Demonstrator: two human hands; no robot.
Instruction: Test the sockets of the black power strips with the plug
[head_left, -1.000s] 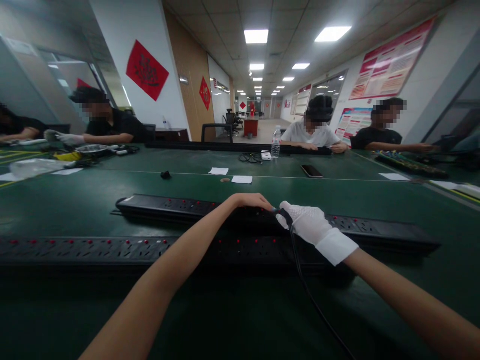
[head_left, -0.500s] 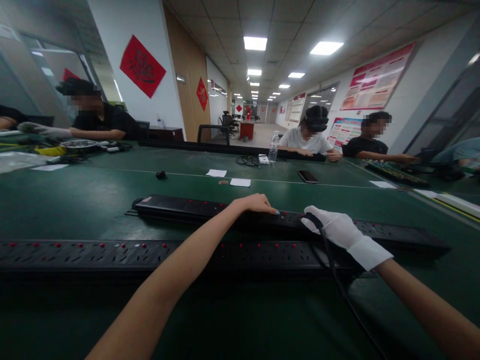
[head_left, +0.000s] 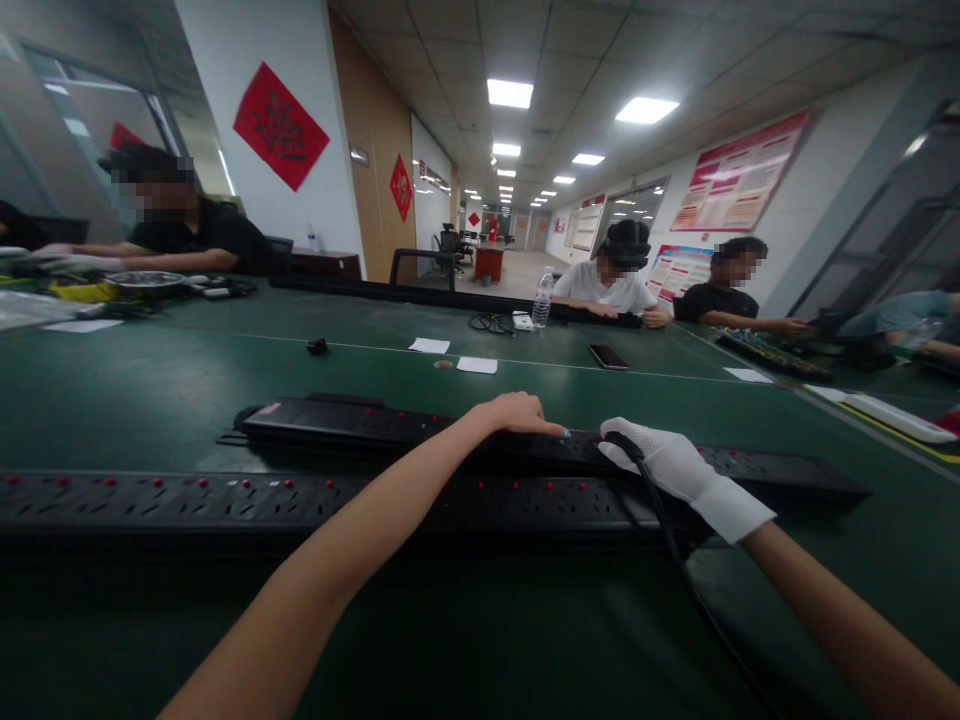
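Note:
A long black power strip [head_left: 772, 468] with red buttons lies crosswise before me. Over its middle rests my bare left hand [head_left: 517, 413], thumb stretched along the socket face and the other fingers bent over the far side, partly hidden. My right hand [head_left: 656, 462], in a white glove, is closed around a black plug [head_left: 624, 441] and holds it against the same strip, right of the left thumb. The plug's pins are out of sight. Its black cord [head_left: 679, 565] trails down towards me. A second black power strip [head_left: 187, 508] lies nearer, under my left forearm.
Beyond the strips lie paper slips [head_left: 477, 365], a phone [head_left: 607, 356], a small black piece [head_left: 318, 346] and a water bottle [head_left: 541, 298]. Tools and cables [head_left: 150, 285] crowd the far left of the green table [head_left: 187, 370]. Several people sit around it.
The view has shifted slightly. The far strip's left end has come a little nearer and left, and a dark edge now shows behind it. Both hands keep their holds.

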